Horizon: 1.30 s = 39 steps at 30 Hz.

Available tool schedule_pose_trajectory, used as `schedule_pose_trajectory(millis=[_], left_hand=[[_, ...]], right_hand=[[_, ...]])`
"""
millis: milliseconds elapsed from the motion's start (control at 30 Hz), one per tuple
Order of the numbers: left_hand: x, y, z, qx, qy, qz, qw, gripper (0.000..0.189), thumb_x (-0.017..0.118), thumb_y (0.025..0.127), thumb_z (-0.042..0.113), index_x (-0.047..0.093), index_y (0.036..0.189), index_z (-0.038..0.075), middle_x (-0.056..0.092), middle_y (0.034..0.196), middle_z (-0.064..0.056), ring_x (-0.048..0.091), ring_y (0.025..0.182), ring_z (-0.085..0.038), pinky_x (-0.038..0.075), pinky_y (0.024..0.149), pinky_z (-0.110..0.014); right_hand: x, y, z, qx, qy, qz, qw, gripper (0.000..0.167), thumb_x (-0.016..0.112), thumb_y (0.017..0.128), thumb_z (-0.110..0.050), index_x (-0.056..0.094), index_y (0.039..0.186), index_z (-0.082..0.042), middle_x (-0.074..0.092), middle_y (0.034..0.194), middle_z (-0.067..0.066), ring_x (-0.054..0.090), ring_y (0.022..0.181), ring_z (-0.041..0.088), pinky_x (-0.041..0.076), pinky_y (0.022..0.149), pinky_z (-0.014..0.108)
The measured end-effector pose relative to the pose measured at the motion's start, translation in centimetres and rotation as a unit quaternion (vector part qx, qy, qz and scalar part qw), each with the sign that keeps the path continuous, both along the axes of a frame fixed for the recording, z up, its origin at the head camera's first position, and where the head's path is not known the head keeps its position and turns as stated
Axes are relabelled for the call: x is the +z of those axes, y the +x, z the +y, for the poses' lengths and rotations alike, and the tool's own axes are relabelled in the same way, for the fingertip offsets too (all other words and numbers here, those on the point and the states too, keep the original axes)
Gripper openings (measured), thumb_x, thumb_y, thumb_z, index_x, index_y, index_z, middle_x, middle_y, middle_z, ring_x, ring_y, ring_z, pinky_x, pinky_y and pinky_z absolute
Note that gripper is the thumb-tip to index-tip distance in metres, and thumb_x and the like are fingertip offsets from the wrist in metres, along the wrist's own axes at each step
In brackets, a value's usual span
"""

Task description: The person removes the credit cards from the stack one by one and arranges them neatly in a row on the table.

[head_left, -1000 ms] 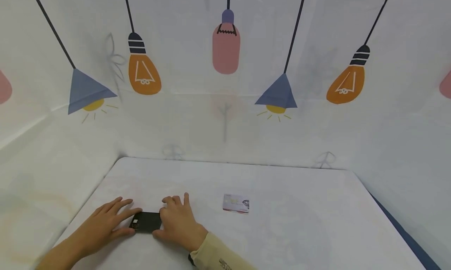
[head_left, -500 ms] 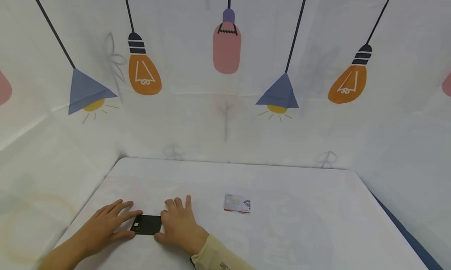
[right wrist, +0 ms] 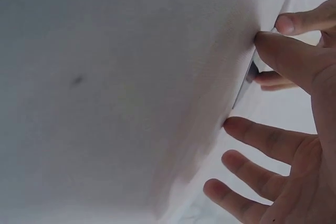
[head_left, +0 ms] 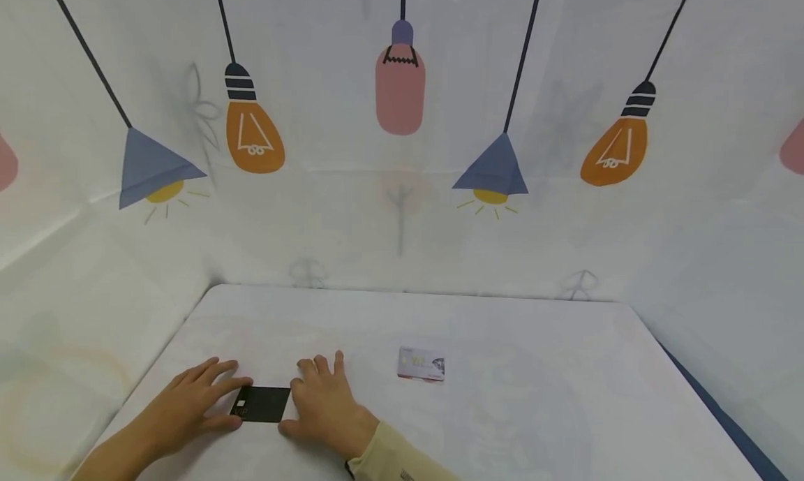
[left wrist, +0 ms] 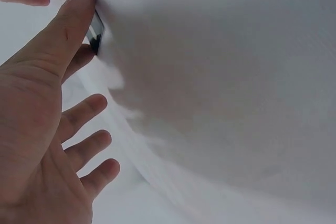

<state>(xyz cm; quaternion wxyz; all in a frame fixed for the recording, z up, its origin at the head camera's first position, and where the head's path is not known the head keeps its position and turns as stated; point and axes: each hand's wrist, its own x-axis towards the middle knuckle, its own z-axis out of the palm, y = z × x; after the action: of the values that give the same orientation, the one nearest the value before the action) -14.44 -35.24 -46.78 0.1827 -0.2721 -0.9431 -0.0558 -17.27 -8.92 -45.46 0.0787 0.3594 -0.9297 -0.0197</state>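
Observation:
A black card with a small pale square and lettering at its left end lies flat at the front left of the white table. My left hand pinches that end, thumb at the near edge and index finger at the far edge; its other fingers spread away. In the left wrist view the thumb covers part of the card. At the card's right end, my right hand has thumb and index fingertips right beside the corners, fingers spread. The right wrist view shows the card edge-on between that thumb and index finger.
A second, light-coloured printed card lies farther back, right of my hands. White sheeting with printed lamps and bulbs surrounds the white tabletop at the back and sides.
The black card has come slightly nearer to me and lies flatter. My right hand has shifted a little right, away from the card's end; the left hand has hardly moved.

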Motion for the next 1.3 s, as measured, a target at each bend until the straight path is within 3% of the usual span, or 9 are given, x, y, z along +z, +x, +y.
schedule_pose_trajectory(millis=[200,367,667,867,1100,1300], left_hand=[[0.8,-0.4,2.4,0.021,0.027,-0.050,0.9982,0.057,0.079,0.078,0.057,0.069,0.122,0.023,0.062,0.132,-0.013,0.054,0.122,-0.049,0.045,0.091,-0.066],[1.5,-1.3,5.0,0.023,0.028,-0.085,0.9958,0.054,0.075,0.086,0.054,0.068,0.127,0.020,0.059,0.137,-0.012,0.050,0.128,-0.048,0.042,0.098,-0.067],[1.7,-4.0,9.9,-0.022,0.002,-0.070,0.9973,0.053,0.077,0.086,0.048,0.067,0.127,0.016,0.061,0.135,-0.014,0.052,0.127,-0.046,0.044,0.100,-0.063],[1.6,-5.1,12.4,-0.032,-0.002,-0.086,0.9958,0.054,0.077,0.087,0.047,0.066,0.128,0.014,0.060,0.135,-0.015,0.050,0.129,-0.046,0.042,0.103,-0.064],[2.1,-5.8,15.1,-0.037,-0.009,-0.133,0.9904,0.057,0.075,0.088,0.046,0.063,0.130,0.010,0.056,0.139,-0.018,0.045,0.134,-0.048,0.036,0.107,-0.064],[1.9,-6.4,17.4,-0.032,-0.013,-0.180,0.9831,0.062,0.074,0.089,0.049,0.061,0.134,0.008,0.051,0.146,-0.020,0.039,0.139,-0.048,0.032,0.112,-0.063]], right_hand=[[-0.1,-0.1,2.3,-0.009,-0.031,-0.039,0.9987,0.052,0.066,0.087,-0.067,0.069,0.123,-0.030,0.053,0.140,-0.006,0.047,0.130,0.018,0.040,0.108,0.055],[0.0,-0.4,4.6,-0.013,-0.065,-0.026,0.9975,0.051,0.067,0.088,-0.063,0.067,0.127,-0.029,0.054,0.141,-0.005,0.048,0.130,0.019,0.042,0.107,0.054],[0.2,-1.1,9.1,-0.021,-0.121,0.001,0.9925,0.050,0.072,0.089,-0.056,0.067,0.127,-0.023,0.056,0.141,0.001,0.050,0.131,0.022,0.042,0.108,0.056],[0.7,-1.7,12.7,-0.037,-0.152,-0.007,0.9877,0.050,0.074,0.089,-0.050,0.066,0.128,-0.020,0.055,0.141,0.004,0.050,0.131,0.025,0.039,0.110,0.057],[0.5,-2.2,16.8,-0.068,-0.157,-0.030,0.9848,0.055,0.076,0.088,-0.049,0.063,0.132,-0.018,0.052,0.144,0.009,0.047,0.134,0.031,0.034,0.111,0.062],[0.1,-2.5,19.8,-0.100,-0.138,-0.071,0.9829,0.070,0.077,0.086,-0.051,0.054,0.141,-0.014,0.044,0.150,0.015,0.039,0.138,0.039,0.029,0.111,0.068]])
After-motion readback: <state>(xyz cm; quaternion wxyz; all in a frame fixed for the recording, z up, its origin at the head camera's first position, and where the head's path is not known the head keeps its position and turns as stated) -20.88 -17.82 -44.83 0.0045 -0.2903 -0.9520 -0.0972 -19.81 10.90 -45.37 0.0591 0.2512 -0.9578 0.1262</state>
